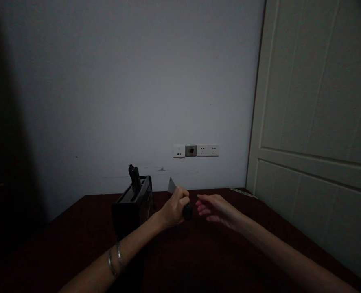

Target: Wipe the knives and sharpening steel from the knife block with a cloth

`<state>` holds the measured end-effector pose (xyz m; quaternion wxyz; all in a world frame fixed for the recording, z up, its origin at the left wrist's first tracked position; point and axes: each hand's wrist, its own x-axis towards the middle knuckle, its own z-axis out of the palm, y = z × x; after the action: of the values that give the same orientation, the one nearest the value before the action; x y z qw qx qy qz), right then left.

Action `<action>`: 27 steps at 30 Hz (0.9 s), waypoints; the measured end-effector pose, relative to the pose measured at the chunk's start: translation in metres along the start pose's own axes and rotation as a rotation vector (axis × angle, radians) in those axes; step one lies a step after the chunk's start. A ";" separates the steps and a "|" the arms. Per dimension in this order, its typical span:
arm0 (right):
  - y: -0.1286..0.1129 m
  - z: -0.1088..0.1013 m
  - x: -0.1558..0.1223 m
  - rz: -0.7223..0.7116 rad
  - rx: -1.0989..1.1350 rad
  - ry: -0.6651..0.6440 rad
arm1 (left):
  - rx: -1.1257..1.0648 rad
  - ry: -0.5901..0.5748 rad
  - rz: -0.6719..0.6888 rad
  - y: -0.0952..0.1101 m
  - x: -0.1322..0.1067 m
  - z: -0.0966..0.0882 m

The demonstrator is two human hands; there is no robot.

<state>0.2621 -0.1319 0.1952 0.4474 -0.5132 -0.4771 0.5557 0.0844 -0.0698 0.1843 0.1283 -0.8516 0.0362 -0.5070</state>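
Note:
My left hand [176,206] is closed round the black handle of a knife [171,186]. Its pale blade points up and away toward the wall, and the handle's butt faces me. Just right of the handle is my right hand [214,209], with nothing in it and its fingers loosely curled but apart. To the left of my left hand stands a black knife block [132,207] with slots in its top. A black-handled tool [134,177] sticks up out of one slot; its lower part is hidden in the block.
All this is on a dark red-brown table [192,256] against a pale wall [131,89]. Wall sockets [207,150] sit above the table's back edge. A panelled cream door [314,122] borders the right side. A thin strip [243,193] lies at the back right. Light is dim.

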 end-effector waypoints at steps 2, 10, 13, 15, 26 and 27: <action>0.006 0.005 -0.001 0.026 0.042 -0.022 | 0.043 -0.030 0.102 0.002 -0.008 0.005; 0.038 0.031 0.006 0.051 0.349 -0.139 | 0.053 -0.084 0.102 0.021 -0.027 0.027; 0.049 0.036 0.012 0.051 0.463 -0.196 | 0.034 -0.099 0.113 0.024 -0.035 0.035; 0.056 0.037 0.016 0.107 0.502 -0.202 | 0.032 -0.107 0.122 0.024 -0.040 0.039; 0.073 0.036 0.021 0.214 0.464 -0.105 | 0.093 -0.223 0.139 0.027 -0.060 0.059; 0.074 0.037 0.021 0.204 0.451 -0.088 | 0.110 -0.240 0.148 0.028 -0.062 0.061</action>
<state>0.2235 -0.1241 0.1199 0.4710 -0.4213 -0.3055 0.7122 0.1096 -0.0735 0.0962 0.2152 -0.8927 0.0556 -0.3921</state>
